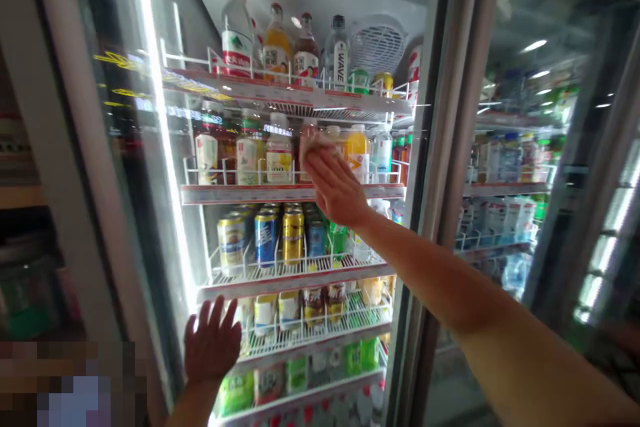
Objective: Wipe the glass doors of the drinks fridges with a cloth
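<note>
head view: your left hand (213, 345) lies flat on the glass door (125, 227), low down, fingers fanned wide and gripping nothing — a brace, by the look of it, to hold the door swung out. your right hand (333, 185) is deep in the fridge, arm stretched nearly straight, palm down, at the second shelf (240, 195). its fingers run long over a pale bottle (310, 132) in the front row, beside the orange bottle (357, 150) — it's blurred there, so i cannot tell if they've closed on it. cans (293, 235) stand one shelf below.
</note>
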`<control>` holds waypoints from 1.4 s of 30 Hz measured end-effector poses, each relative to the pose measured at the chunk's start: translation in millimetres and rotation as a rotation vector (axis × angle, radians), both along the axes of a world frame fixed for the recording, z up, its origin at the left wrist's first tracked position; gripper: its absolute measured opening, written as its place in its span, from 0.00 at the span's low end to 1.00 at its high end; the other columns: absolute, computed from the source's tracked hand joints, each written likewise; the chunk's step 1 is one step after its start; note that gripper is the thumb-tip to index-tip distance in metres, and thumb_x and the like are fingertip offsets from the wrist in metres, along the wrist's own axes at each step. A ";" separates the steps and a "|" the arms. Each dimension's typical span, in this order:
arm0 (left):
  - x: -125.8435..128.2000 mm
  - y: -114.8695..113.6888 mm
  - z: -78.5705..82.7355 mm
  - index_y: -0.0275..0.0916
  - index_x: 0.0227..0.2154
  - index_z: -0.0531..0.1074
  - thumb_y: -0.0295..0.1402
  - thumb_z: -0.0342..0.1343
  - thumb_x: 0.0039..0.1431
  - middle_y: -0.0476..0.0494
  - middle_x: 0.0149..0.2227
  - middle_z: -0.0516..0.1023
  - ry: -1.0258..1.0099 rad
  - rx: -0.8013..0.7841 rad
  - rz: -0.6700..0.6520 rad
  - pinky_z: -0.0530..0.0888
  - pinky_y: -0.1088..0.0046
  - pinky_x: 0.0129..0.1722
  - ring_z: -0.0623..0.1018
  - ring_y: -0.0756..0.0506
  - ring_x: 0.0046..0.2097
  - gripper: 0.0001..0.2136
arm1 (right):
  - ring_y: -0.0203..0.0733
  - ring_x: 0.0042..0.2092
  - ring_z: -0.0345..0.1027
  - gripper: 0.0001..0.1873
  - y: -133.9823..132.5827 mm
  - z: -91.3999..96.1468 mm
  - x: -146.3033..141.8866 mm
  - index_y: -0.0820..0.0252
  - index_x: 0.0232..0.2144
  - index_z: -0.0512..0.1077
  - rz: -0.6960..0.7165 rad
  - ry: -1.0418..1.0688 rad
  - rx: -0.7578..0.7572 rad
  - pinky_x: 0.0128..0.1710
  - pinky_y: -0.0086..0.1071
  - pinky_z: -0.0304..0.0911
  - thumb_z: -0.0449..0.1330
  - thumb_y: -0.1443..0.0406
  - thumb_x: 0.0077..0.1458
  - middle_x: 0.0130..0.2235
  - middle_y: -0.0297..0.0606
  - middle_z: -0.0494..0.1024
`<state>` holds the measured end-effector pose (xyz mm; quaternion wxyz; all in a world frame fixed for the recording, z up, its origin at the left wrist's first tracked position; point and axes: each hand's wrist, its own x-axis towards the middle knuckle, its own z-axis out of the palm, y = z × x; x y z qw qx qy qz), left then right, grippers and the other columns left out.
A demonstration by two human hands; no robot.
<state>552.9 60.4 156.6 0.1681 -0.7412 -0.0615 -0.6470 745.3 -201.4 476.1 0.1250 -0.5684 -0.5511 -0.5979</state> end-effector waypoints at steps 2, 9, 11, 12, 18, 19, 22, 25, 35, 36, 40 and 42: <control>-0.5 0.6 -0.5 0.50 0.74 0.50 0.31 0.52 0.67 0.50 0.74 0.49 -0.002 0.002 -0.003 0.48 0.56 0.75 0.51 0.42 0.74 0.34 | 0.42 0.75 0.43 0.30 -3.5 -3.7 0.3 0.57 0.71 0.59 0.012 -0.093 -0.203 0.78 0.42 0.36 0.48 0.66 0.68 0.72 0.31 0.58; -1.1 2.2 0.6 0.48 0.74 0.50 0.29 0.53 0.67 0.50 0.74 0.48 0.007 0.015 -0.026 0.45 0.59 0.75 0.49 0.43 0.75 0.35 | 0.48 0.75 0.44 0.30 -16.2 62.1 16.7 0.63 0.70 0.61 -0.027 0.094 0.172 0.76 0.51 0.41 0.45 0.67 0.68 0.72 0.40 0.59; -1.6 1.0 1.7 0.50 0.74 0.50 0.30 0.52 0.68 0.51 0.74 0.48 0.007 0.004 -0.021 0.45 0.60 0.75 0.49 0.44 0.75 0.34 | 0.47 0.75 0.43 0.30 -13.7 64.7 17.0 0.63 0.69 0.61 -0.008 0.058 0.162 0.76 0.49 0.41 0.45 0.67 0.68 0.71 0.39 0.60; -2.0 0.3 2.1 0.51 0.74 0.49 0.30 0.52 0.68 0.52 0.74 0.48 0.005 0.000 -0.014 0.45 0.60 0.75 0.49 0.44 0.75 0.34 | 0.46 0.75 0.44 0.30 -13.5 64.2 17.2 0.62 0.69 0.62 0.002 0.005 0.084 0.77 0.48 0.41 0.45 0.67 0.68 0.71 0.38 0.61; -3.5 -0.7 -0.5 0.49 0.75 0.46 0.31 0.51 0.67 0.50 0.74 0.45 0.053 -0.014 0.012 0.44 0.57 0.75 0.47 0.43 0.75 0.36 | 0.45 0.73 0.50 0.31 -41.0 88.4 37.9 0.57 0.69 0.62 -0.032 -0.173 -0.143 0.75 0.48 0.48 0.50 0.66 0.65 0.71 0.35 0.61; -3.3 -0.1 -1.7 0.49 0.74 0.46 0.30 0.51 0.66 0.50 0.74 0.46 0.055 -0.018 0.012 0.45 0.55 0.75 0.47 0.43 0.75 0.36 | 0.45 0.73 0.50 0.31 -46.3 93.4 42.8 0.58 0.69 0.62 -0.046 -0.131 -0.039 0.74 0.49 0.49 0.49 0.67 0.65 0.71 0.36 0.62; -2.0 2.2 -4.8 0.53 0.74 0.46 0.30 0.52 0.66 0.52 0.74 0.46 0.050 -0.045 0.015 0.47 0.52 0.75 0.48 0.41 0.75 0.37 | 0.47 0.74 0.49 0.31 -53.2 94.4 52.2 0.61 0.69 0.62 -0.068 0.011 0.260 0.74 0.51 0.51 0.46 0.68 0.66 0.70 0.40 0.62; -2.9 3.5 -6.2 0.56 0.74 0.45 0.32 0.50 0.67 0.56 0.74 0.45 0.046 -0.074 0.006 0.46 0.52 0.75 0.48 0.41 0.75 0.36 | 0.48 0.74 0.49 0.31 -49.7 79.7 53.7 0.59 0.68 0.64 -0.055 0.078 0.358 0.74 0.52 0.51 0.45 0.68 0.65 0.70 0.40 0.63; -8.4 -23.0 60.8 0.58 0.74 0.40 0.30 0.51 0.70 0.49 0.77 0.36 -0.031 -0.139 0.034 0.52 0.41 0.72 0.44 0.34 0.76 0.37 | 0.47 0.72 0.54 0.30 -44.9 69.7 60.4 0.55 0.66 0.67 0.035 0.082 0.400 0.73 0.52 0.53 0.47 0.69 0.63 0.68 0.37 0.67; -5.6 -24.8 81.4 0.55 0.75 0.40 0.30 0.49 0.71 0.45 0.77 0.36 -0.057 -0.127 0.047 0.52 0.39 0.71 0.44 0.32 0.76 0.35 | 0.47 0.71 0.55 0.30 -44.7 69.3 59.8 0.56 0.65 0.67 0.040 0.083 0.405 0.73 0.53 0.53 0.47 0.69 0.63 0.67 0.37 0.68; 2.5 -19.3 160.3 0.42 0.75 0.46 0.32 0.48 0.73 0.35 0.75 0.45 -0.160 -0.027 0.082 0.53 0.41 0.70 0.49 0.29 0.74 0.31 | 0.50 0.71 0.56 0.30 -44.6 65.7 54.8 0.58 0.65 0.68 0.070 0.112 0.399 0.72 0.55 0.54 0.47 0.69 0.63 0.67 0.40 0.68; 3.0 -12.6 182.4 0.40 0.75 0.47 0.32 0.46 0.74 0.34 0.75 0.47 -0.132 -0.033 0.073 0.52 0.43 0.71 0.47 0.31 0.75 0.29 | 0.52 0.71 0.55 0.30 -45.0 64.6 52.7 0.57 0.66 0.67 0.070 0.134 0.390 0.72 0.57 0.53 0.47 0.69 0.63 0.67 0.40 0.68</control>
